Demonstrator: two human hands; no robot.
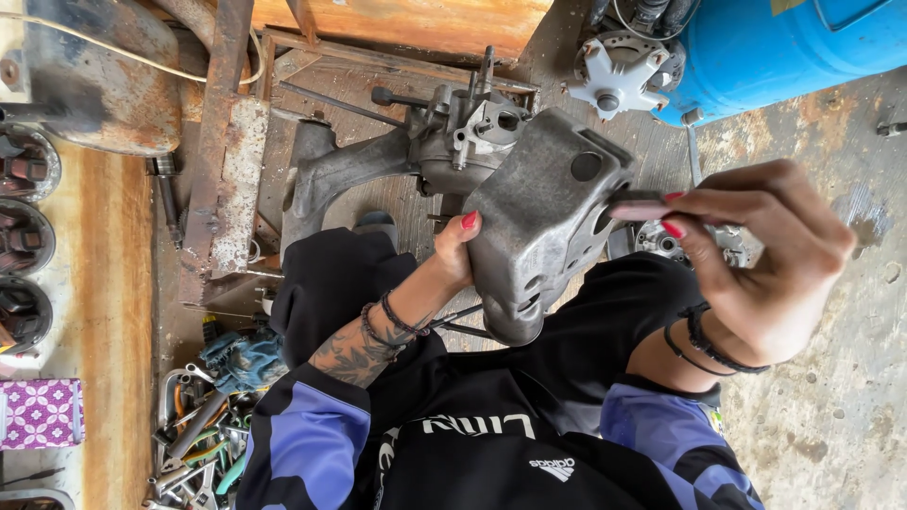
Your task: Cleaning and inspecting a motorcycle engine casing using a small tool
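Observation:
A grey cast-metal housing rests on my lap, and its far end joins a larger engine assembly. My left hand grips the housing's left side, thumb on top. My right hand pinches a thin dark tool whose tip sits against a round hole in the housing's right face. Both wrists wear dark bracelets.
A pile of hand tools lies at lower left beside a blue rag. A rusty metal frame stands at left, a blue drum at upper right, and a white hub part near it. The floor is stained concrete.

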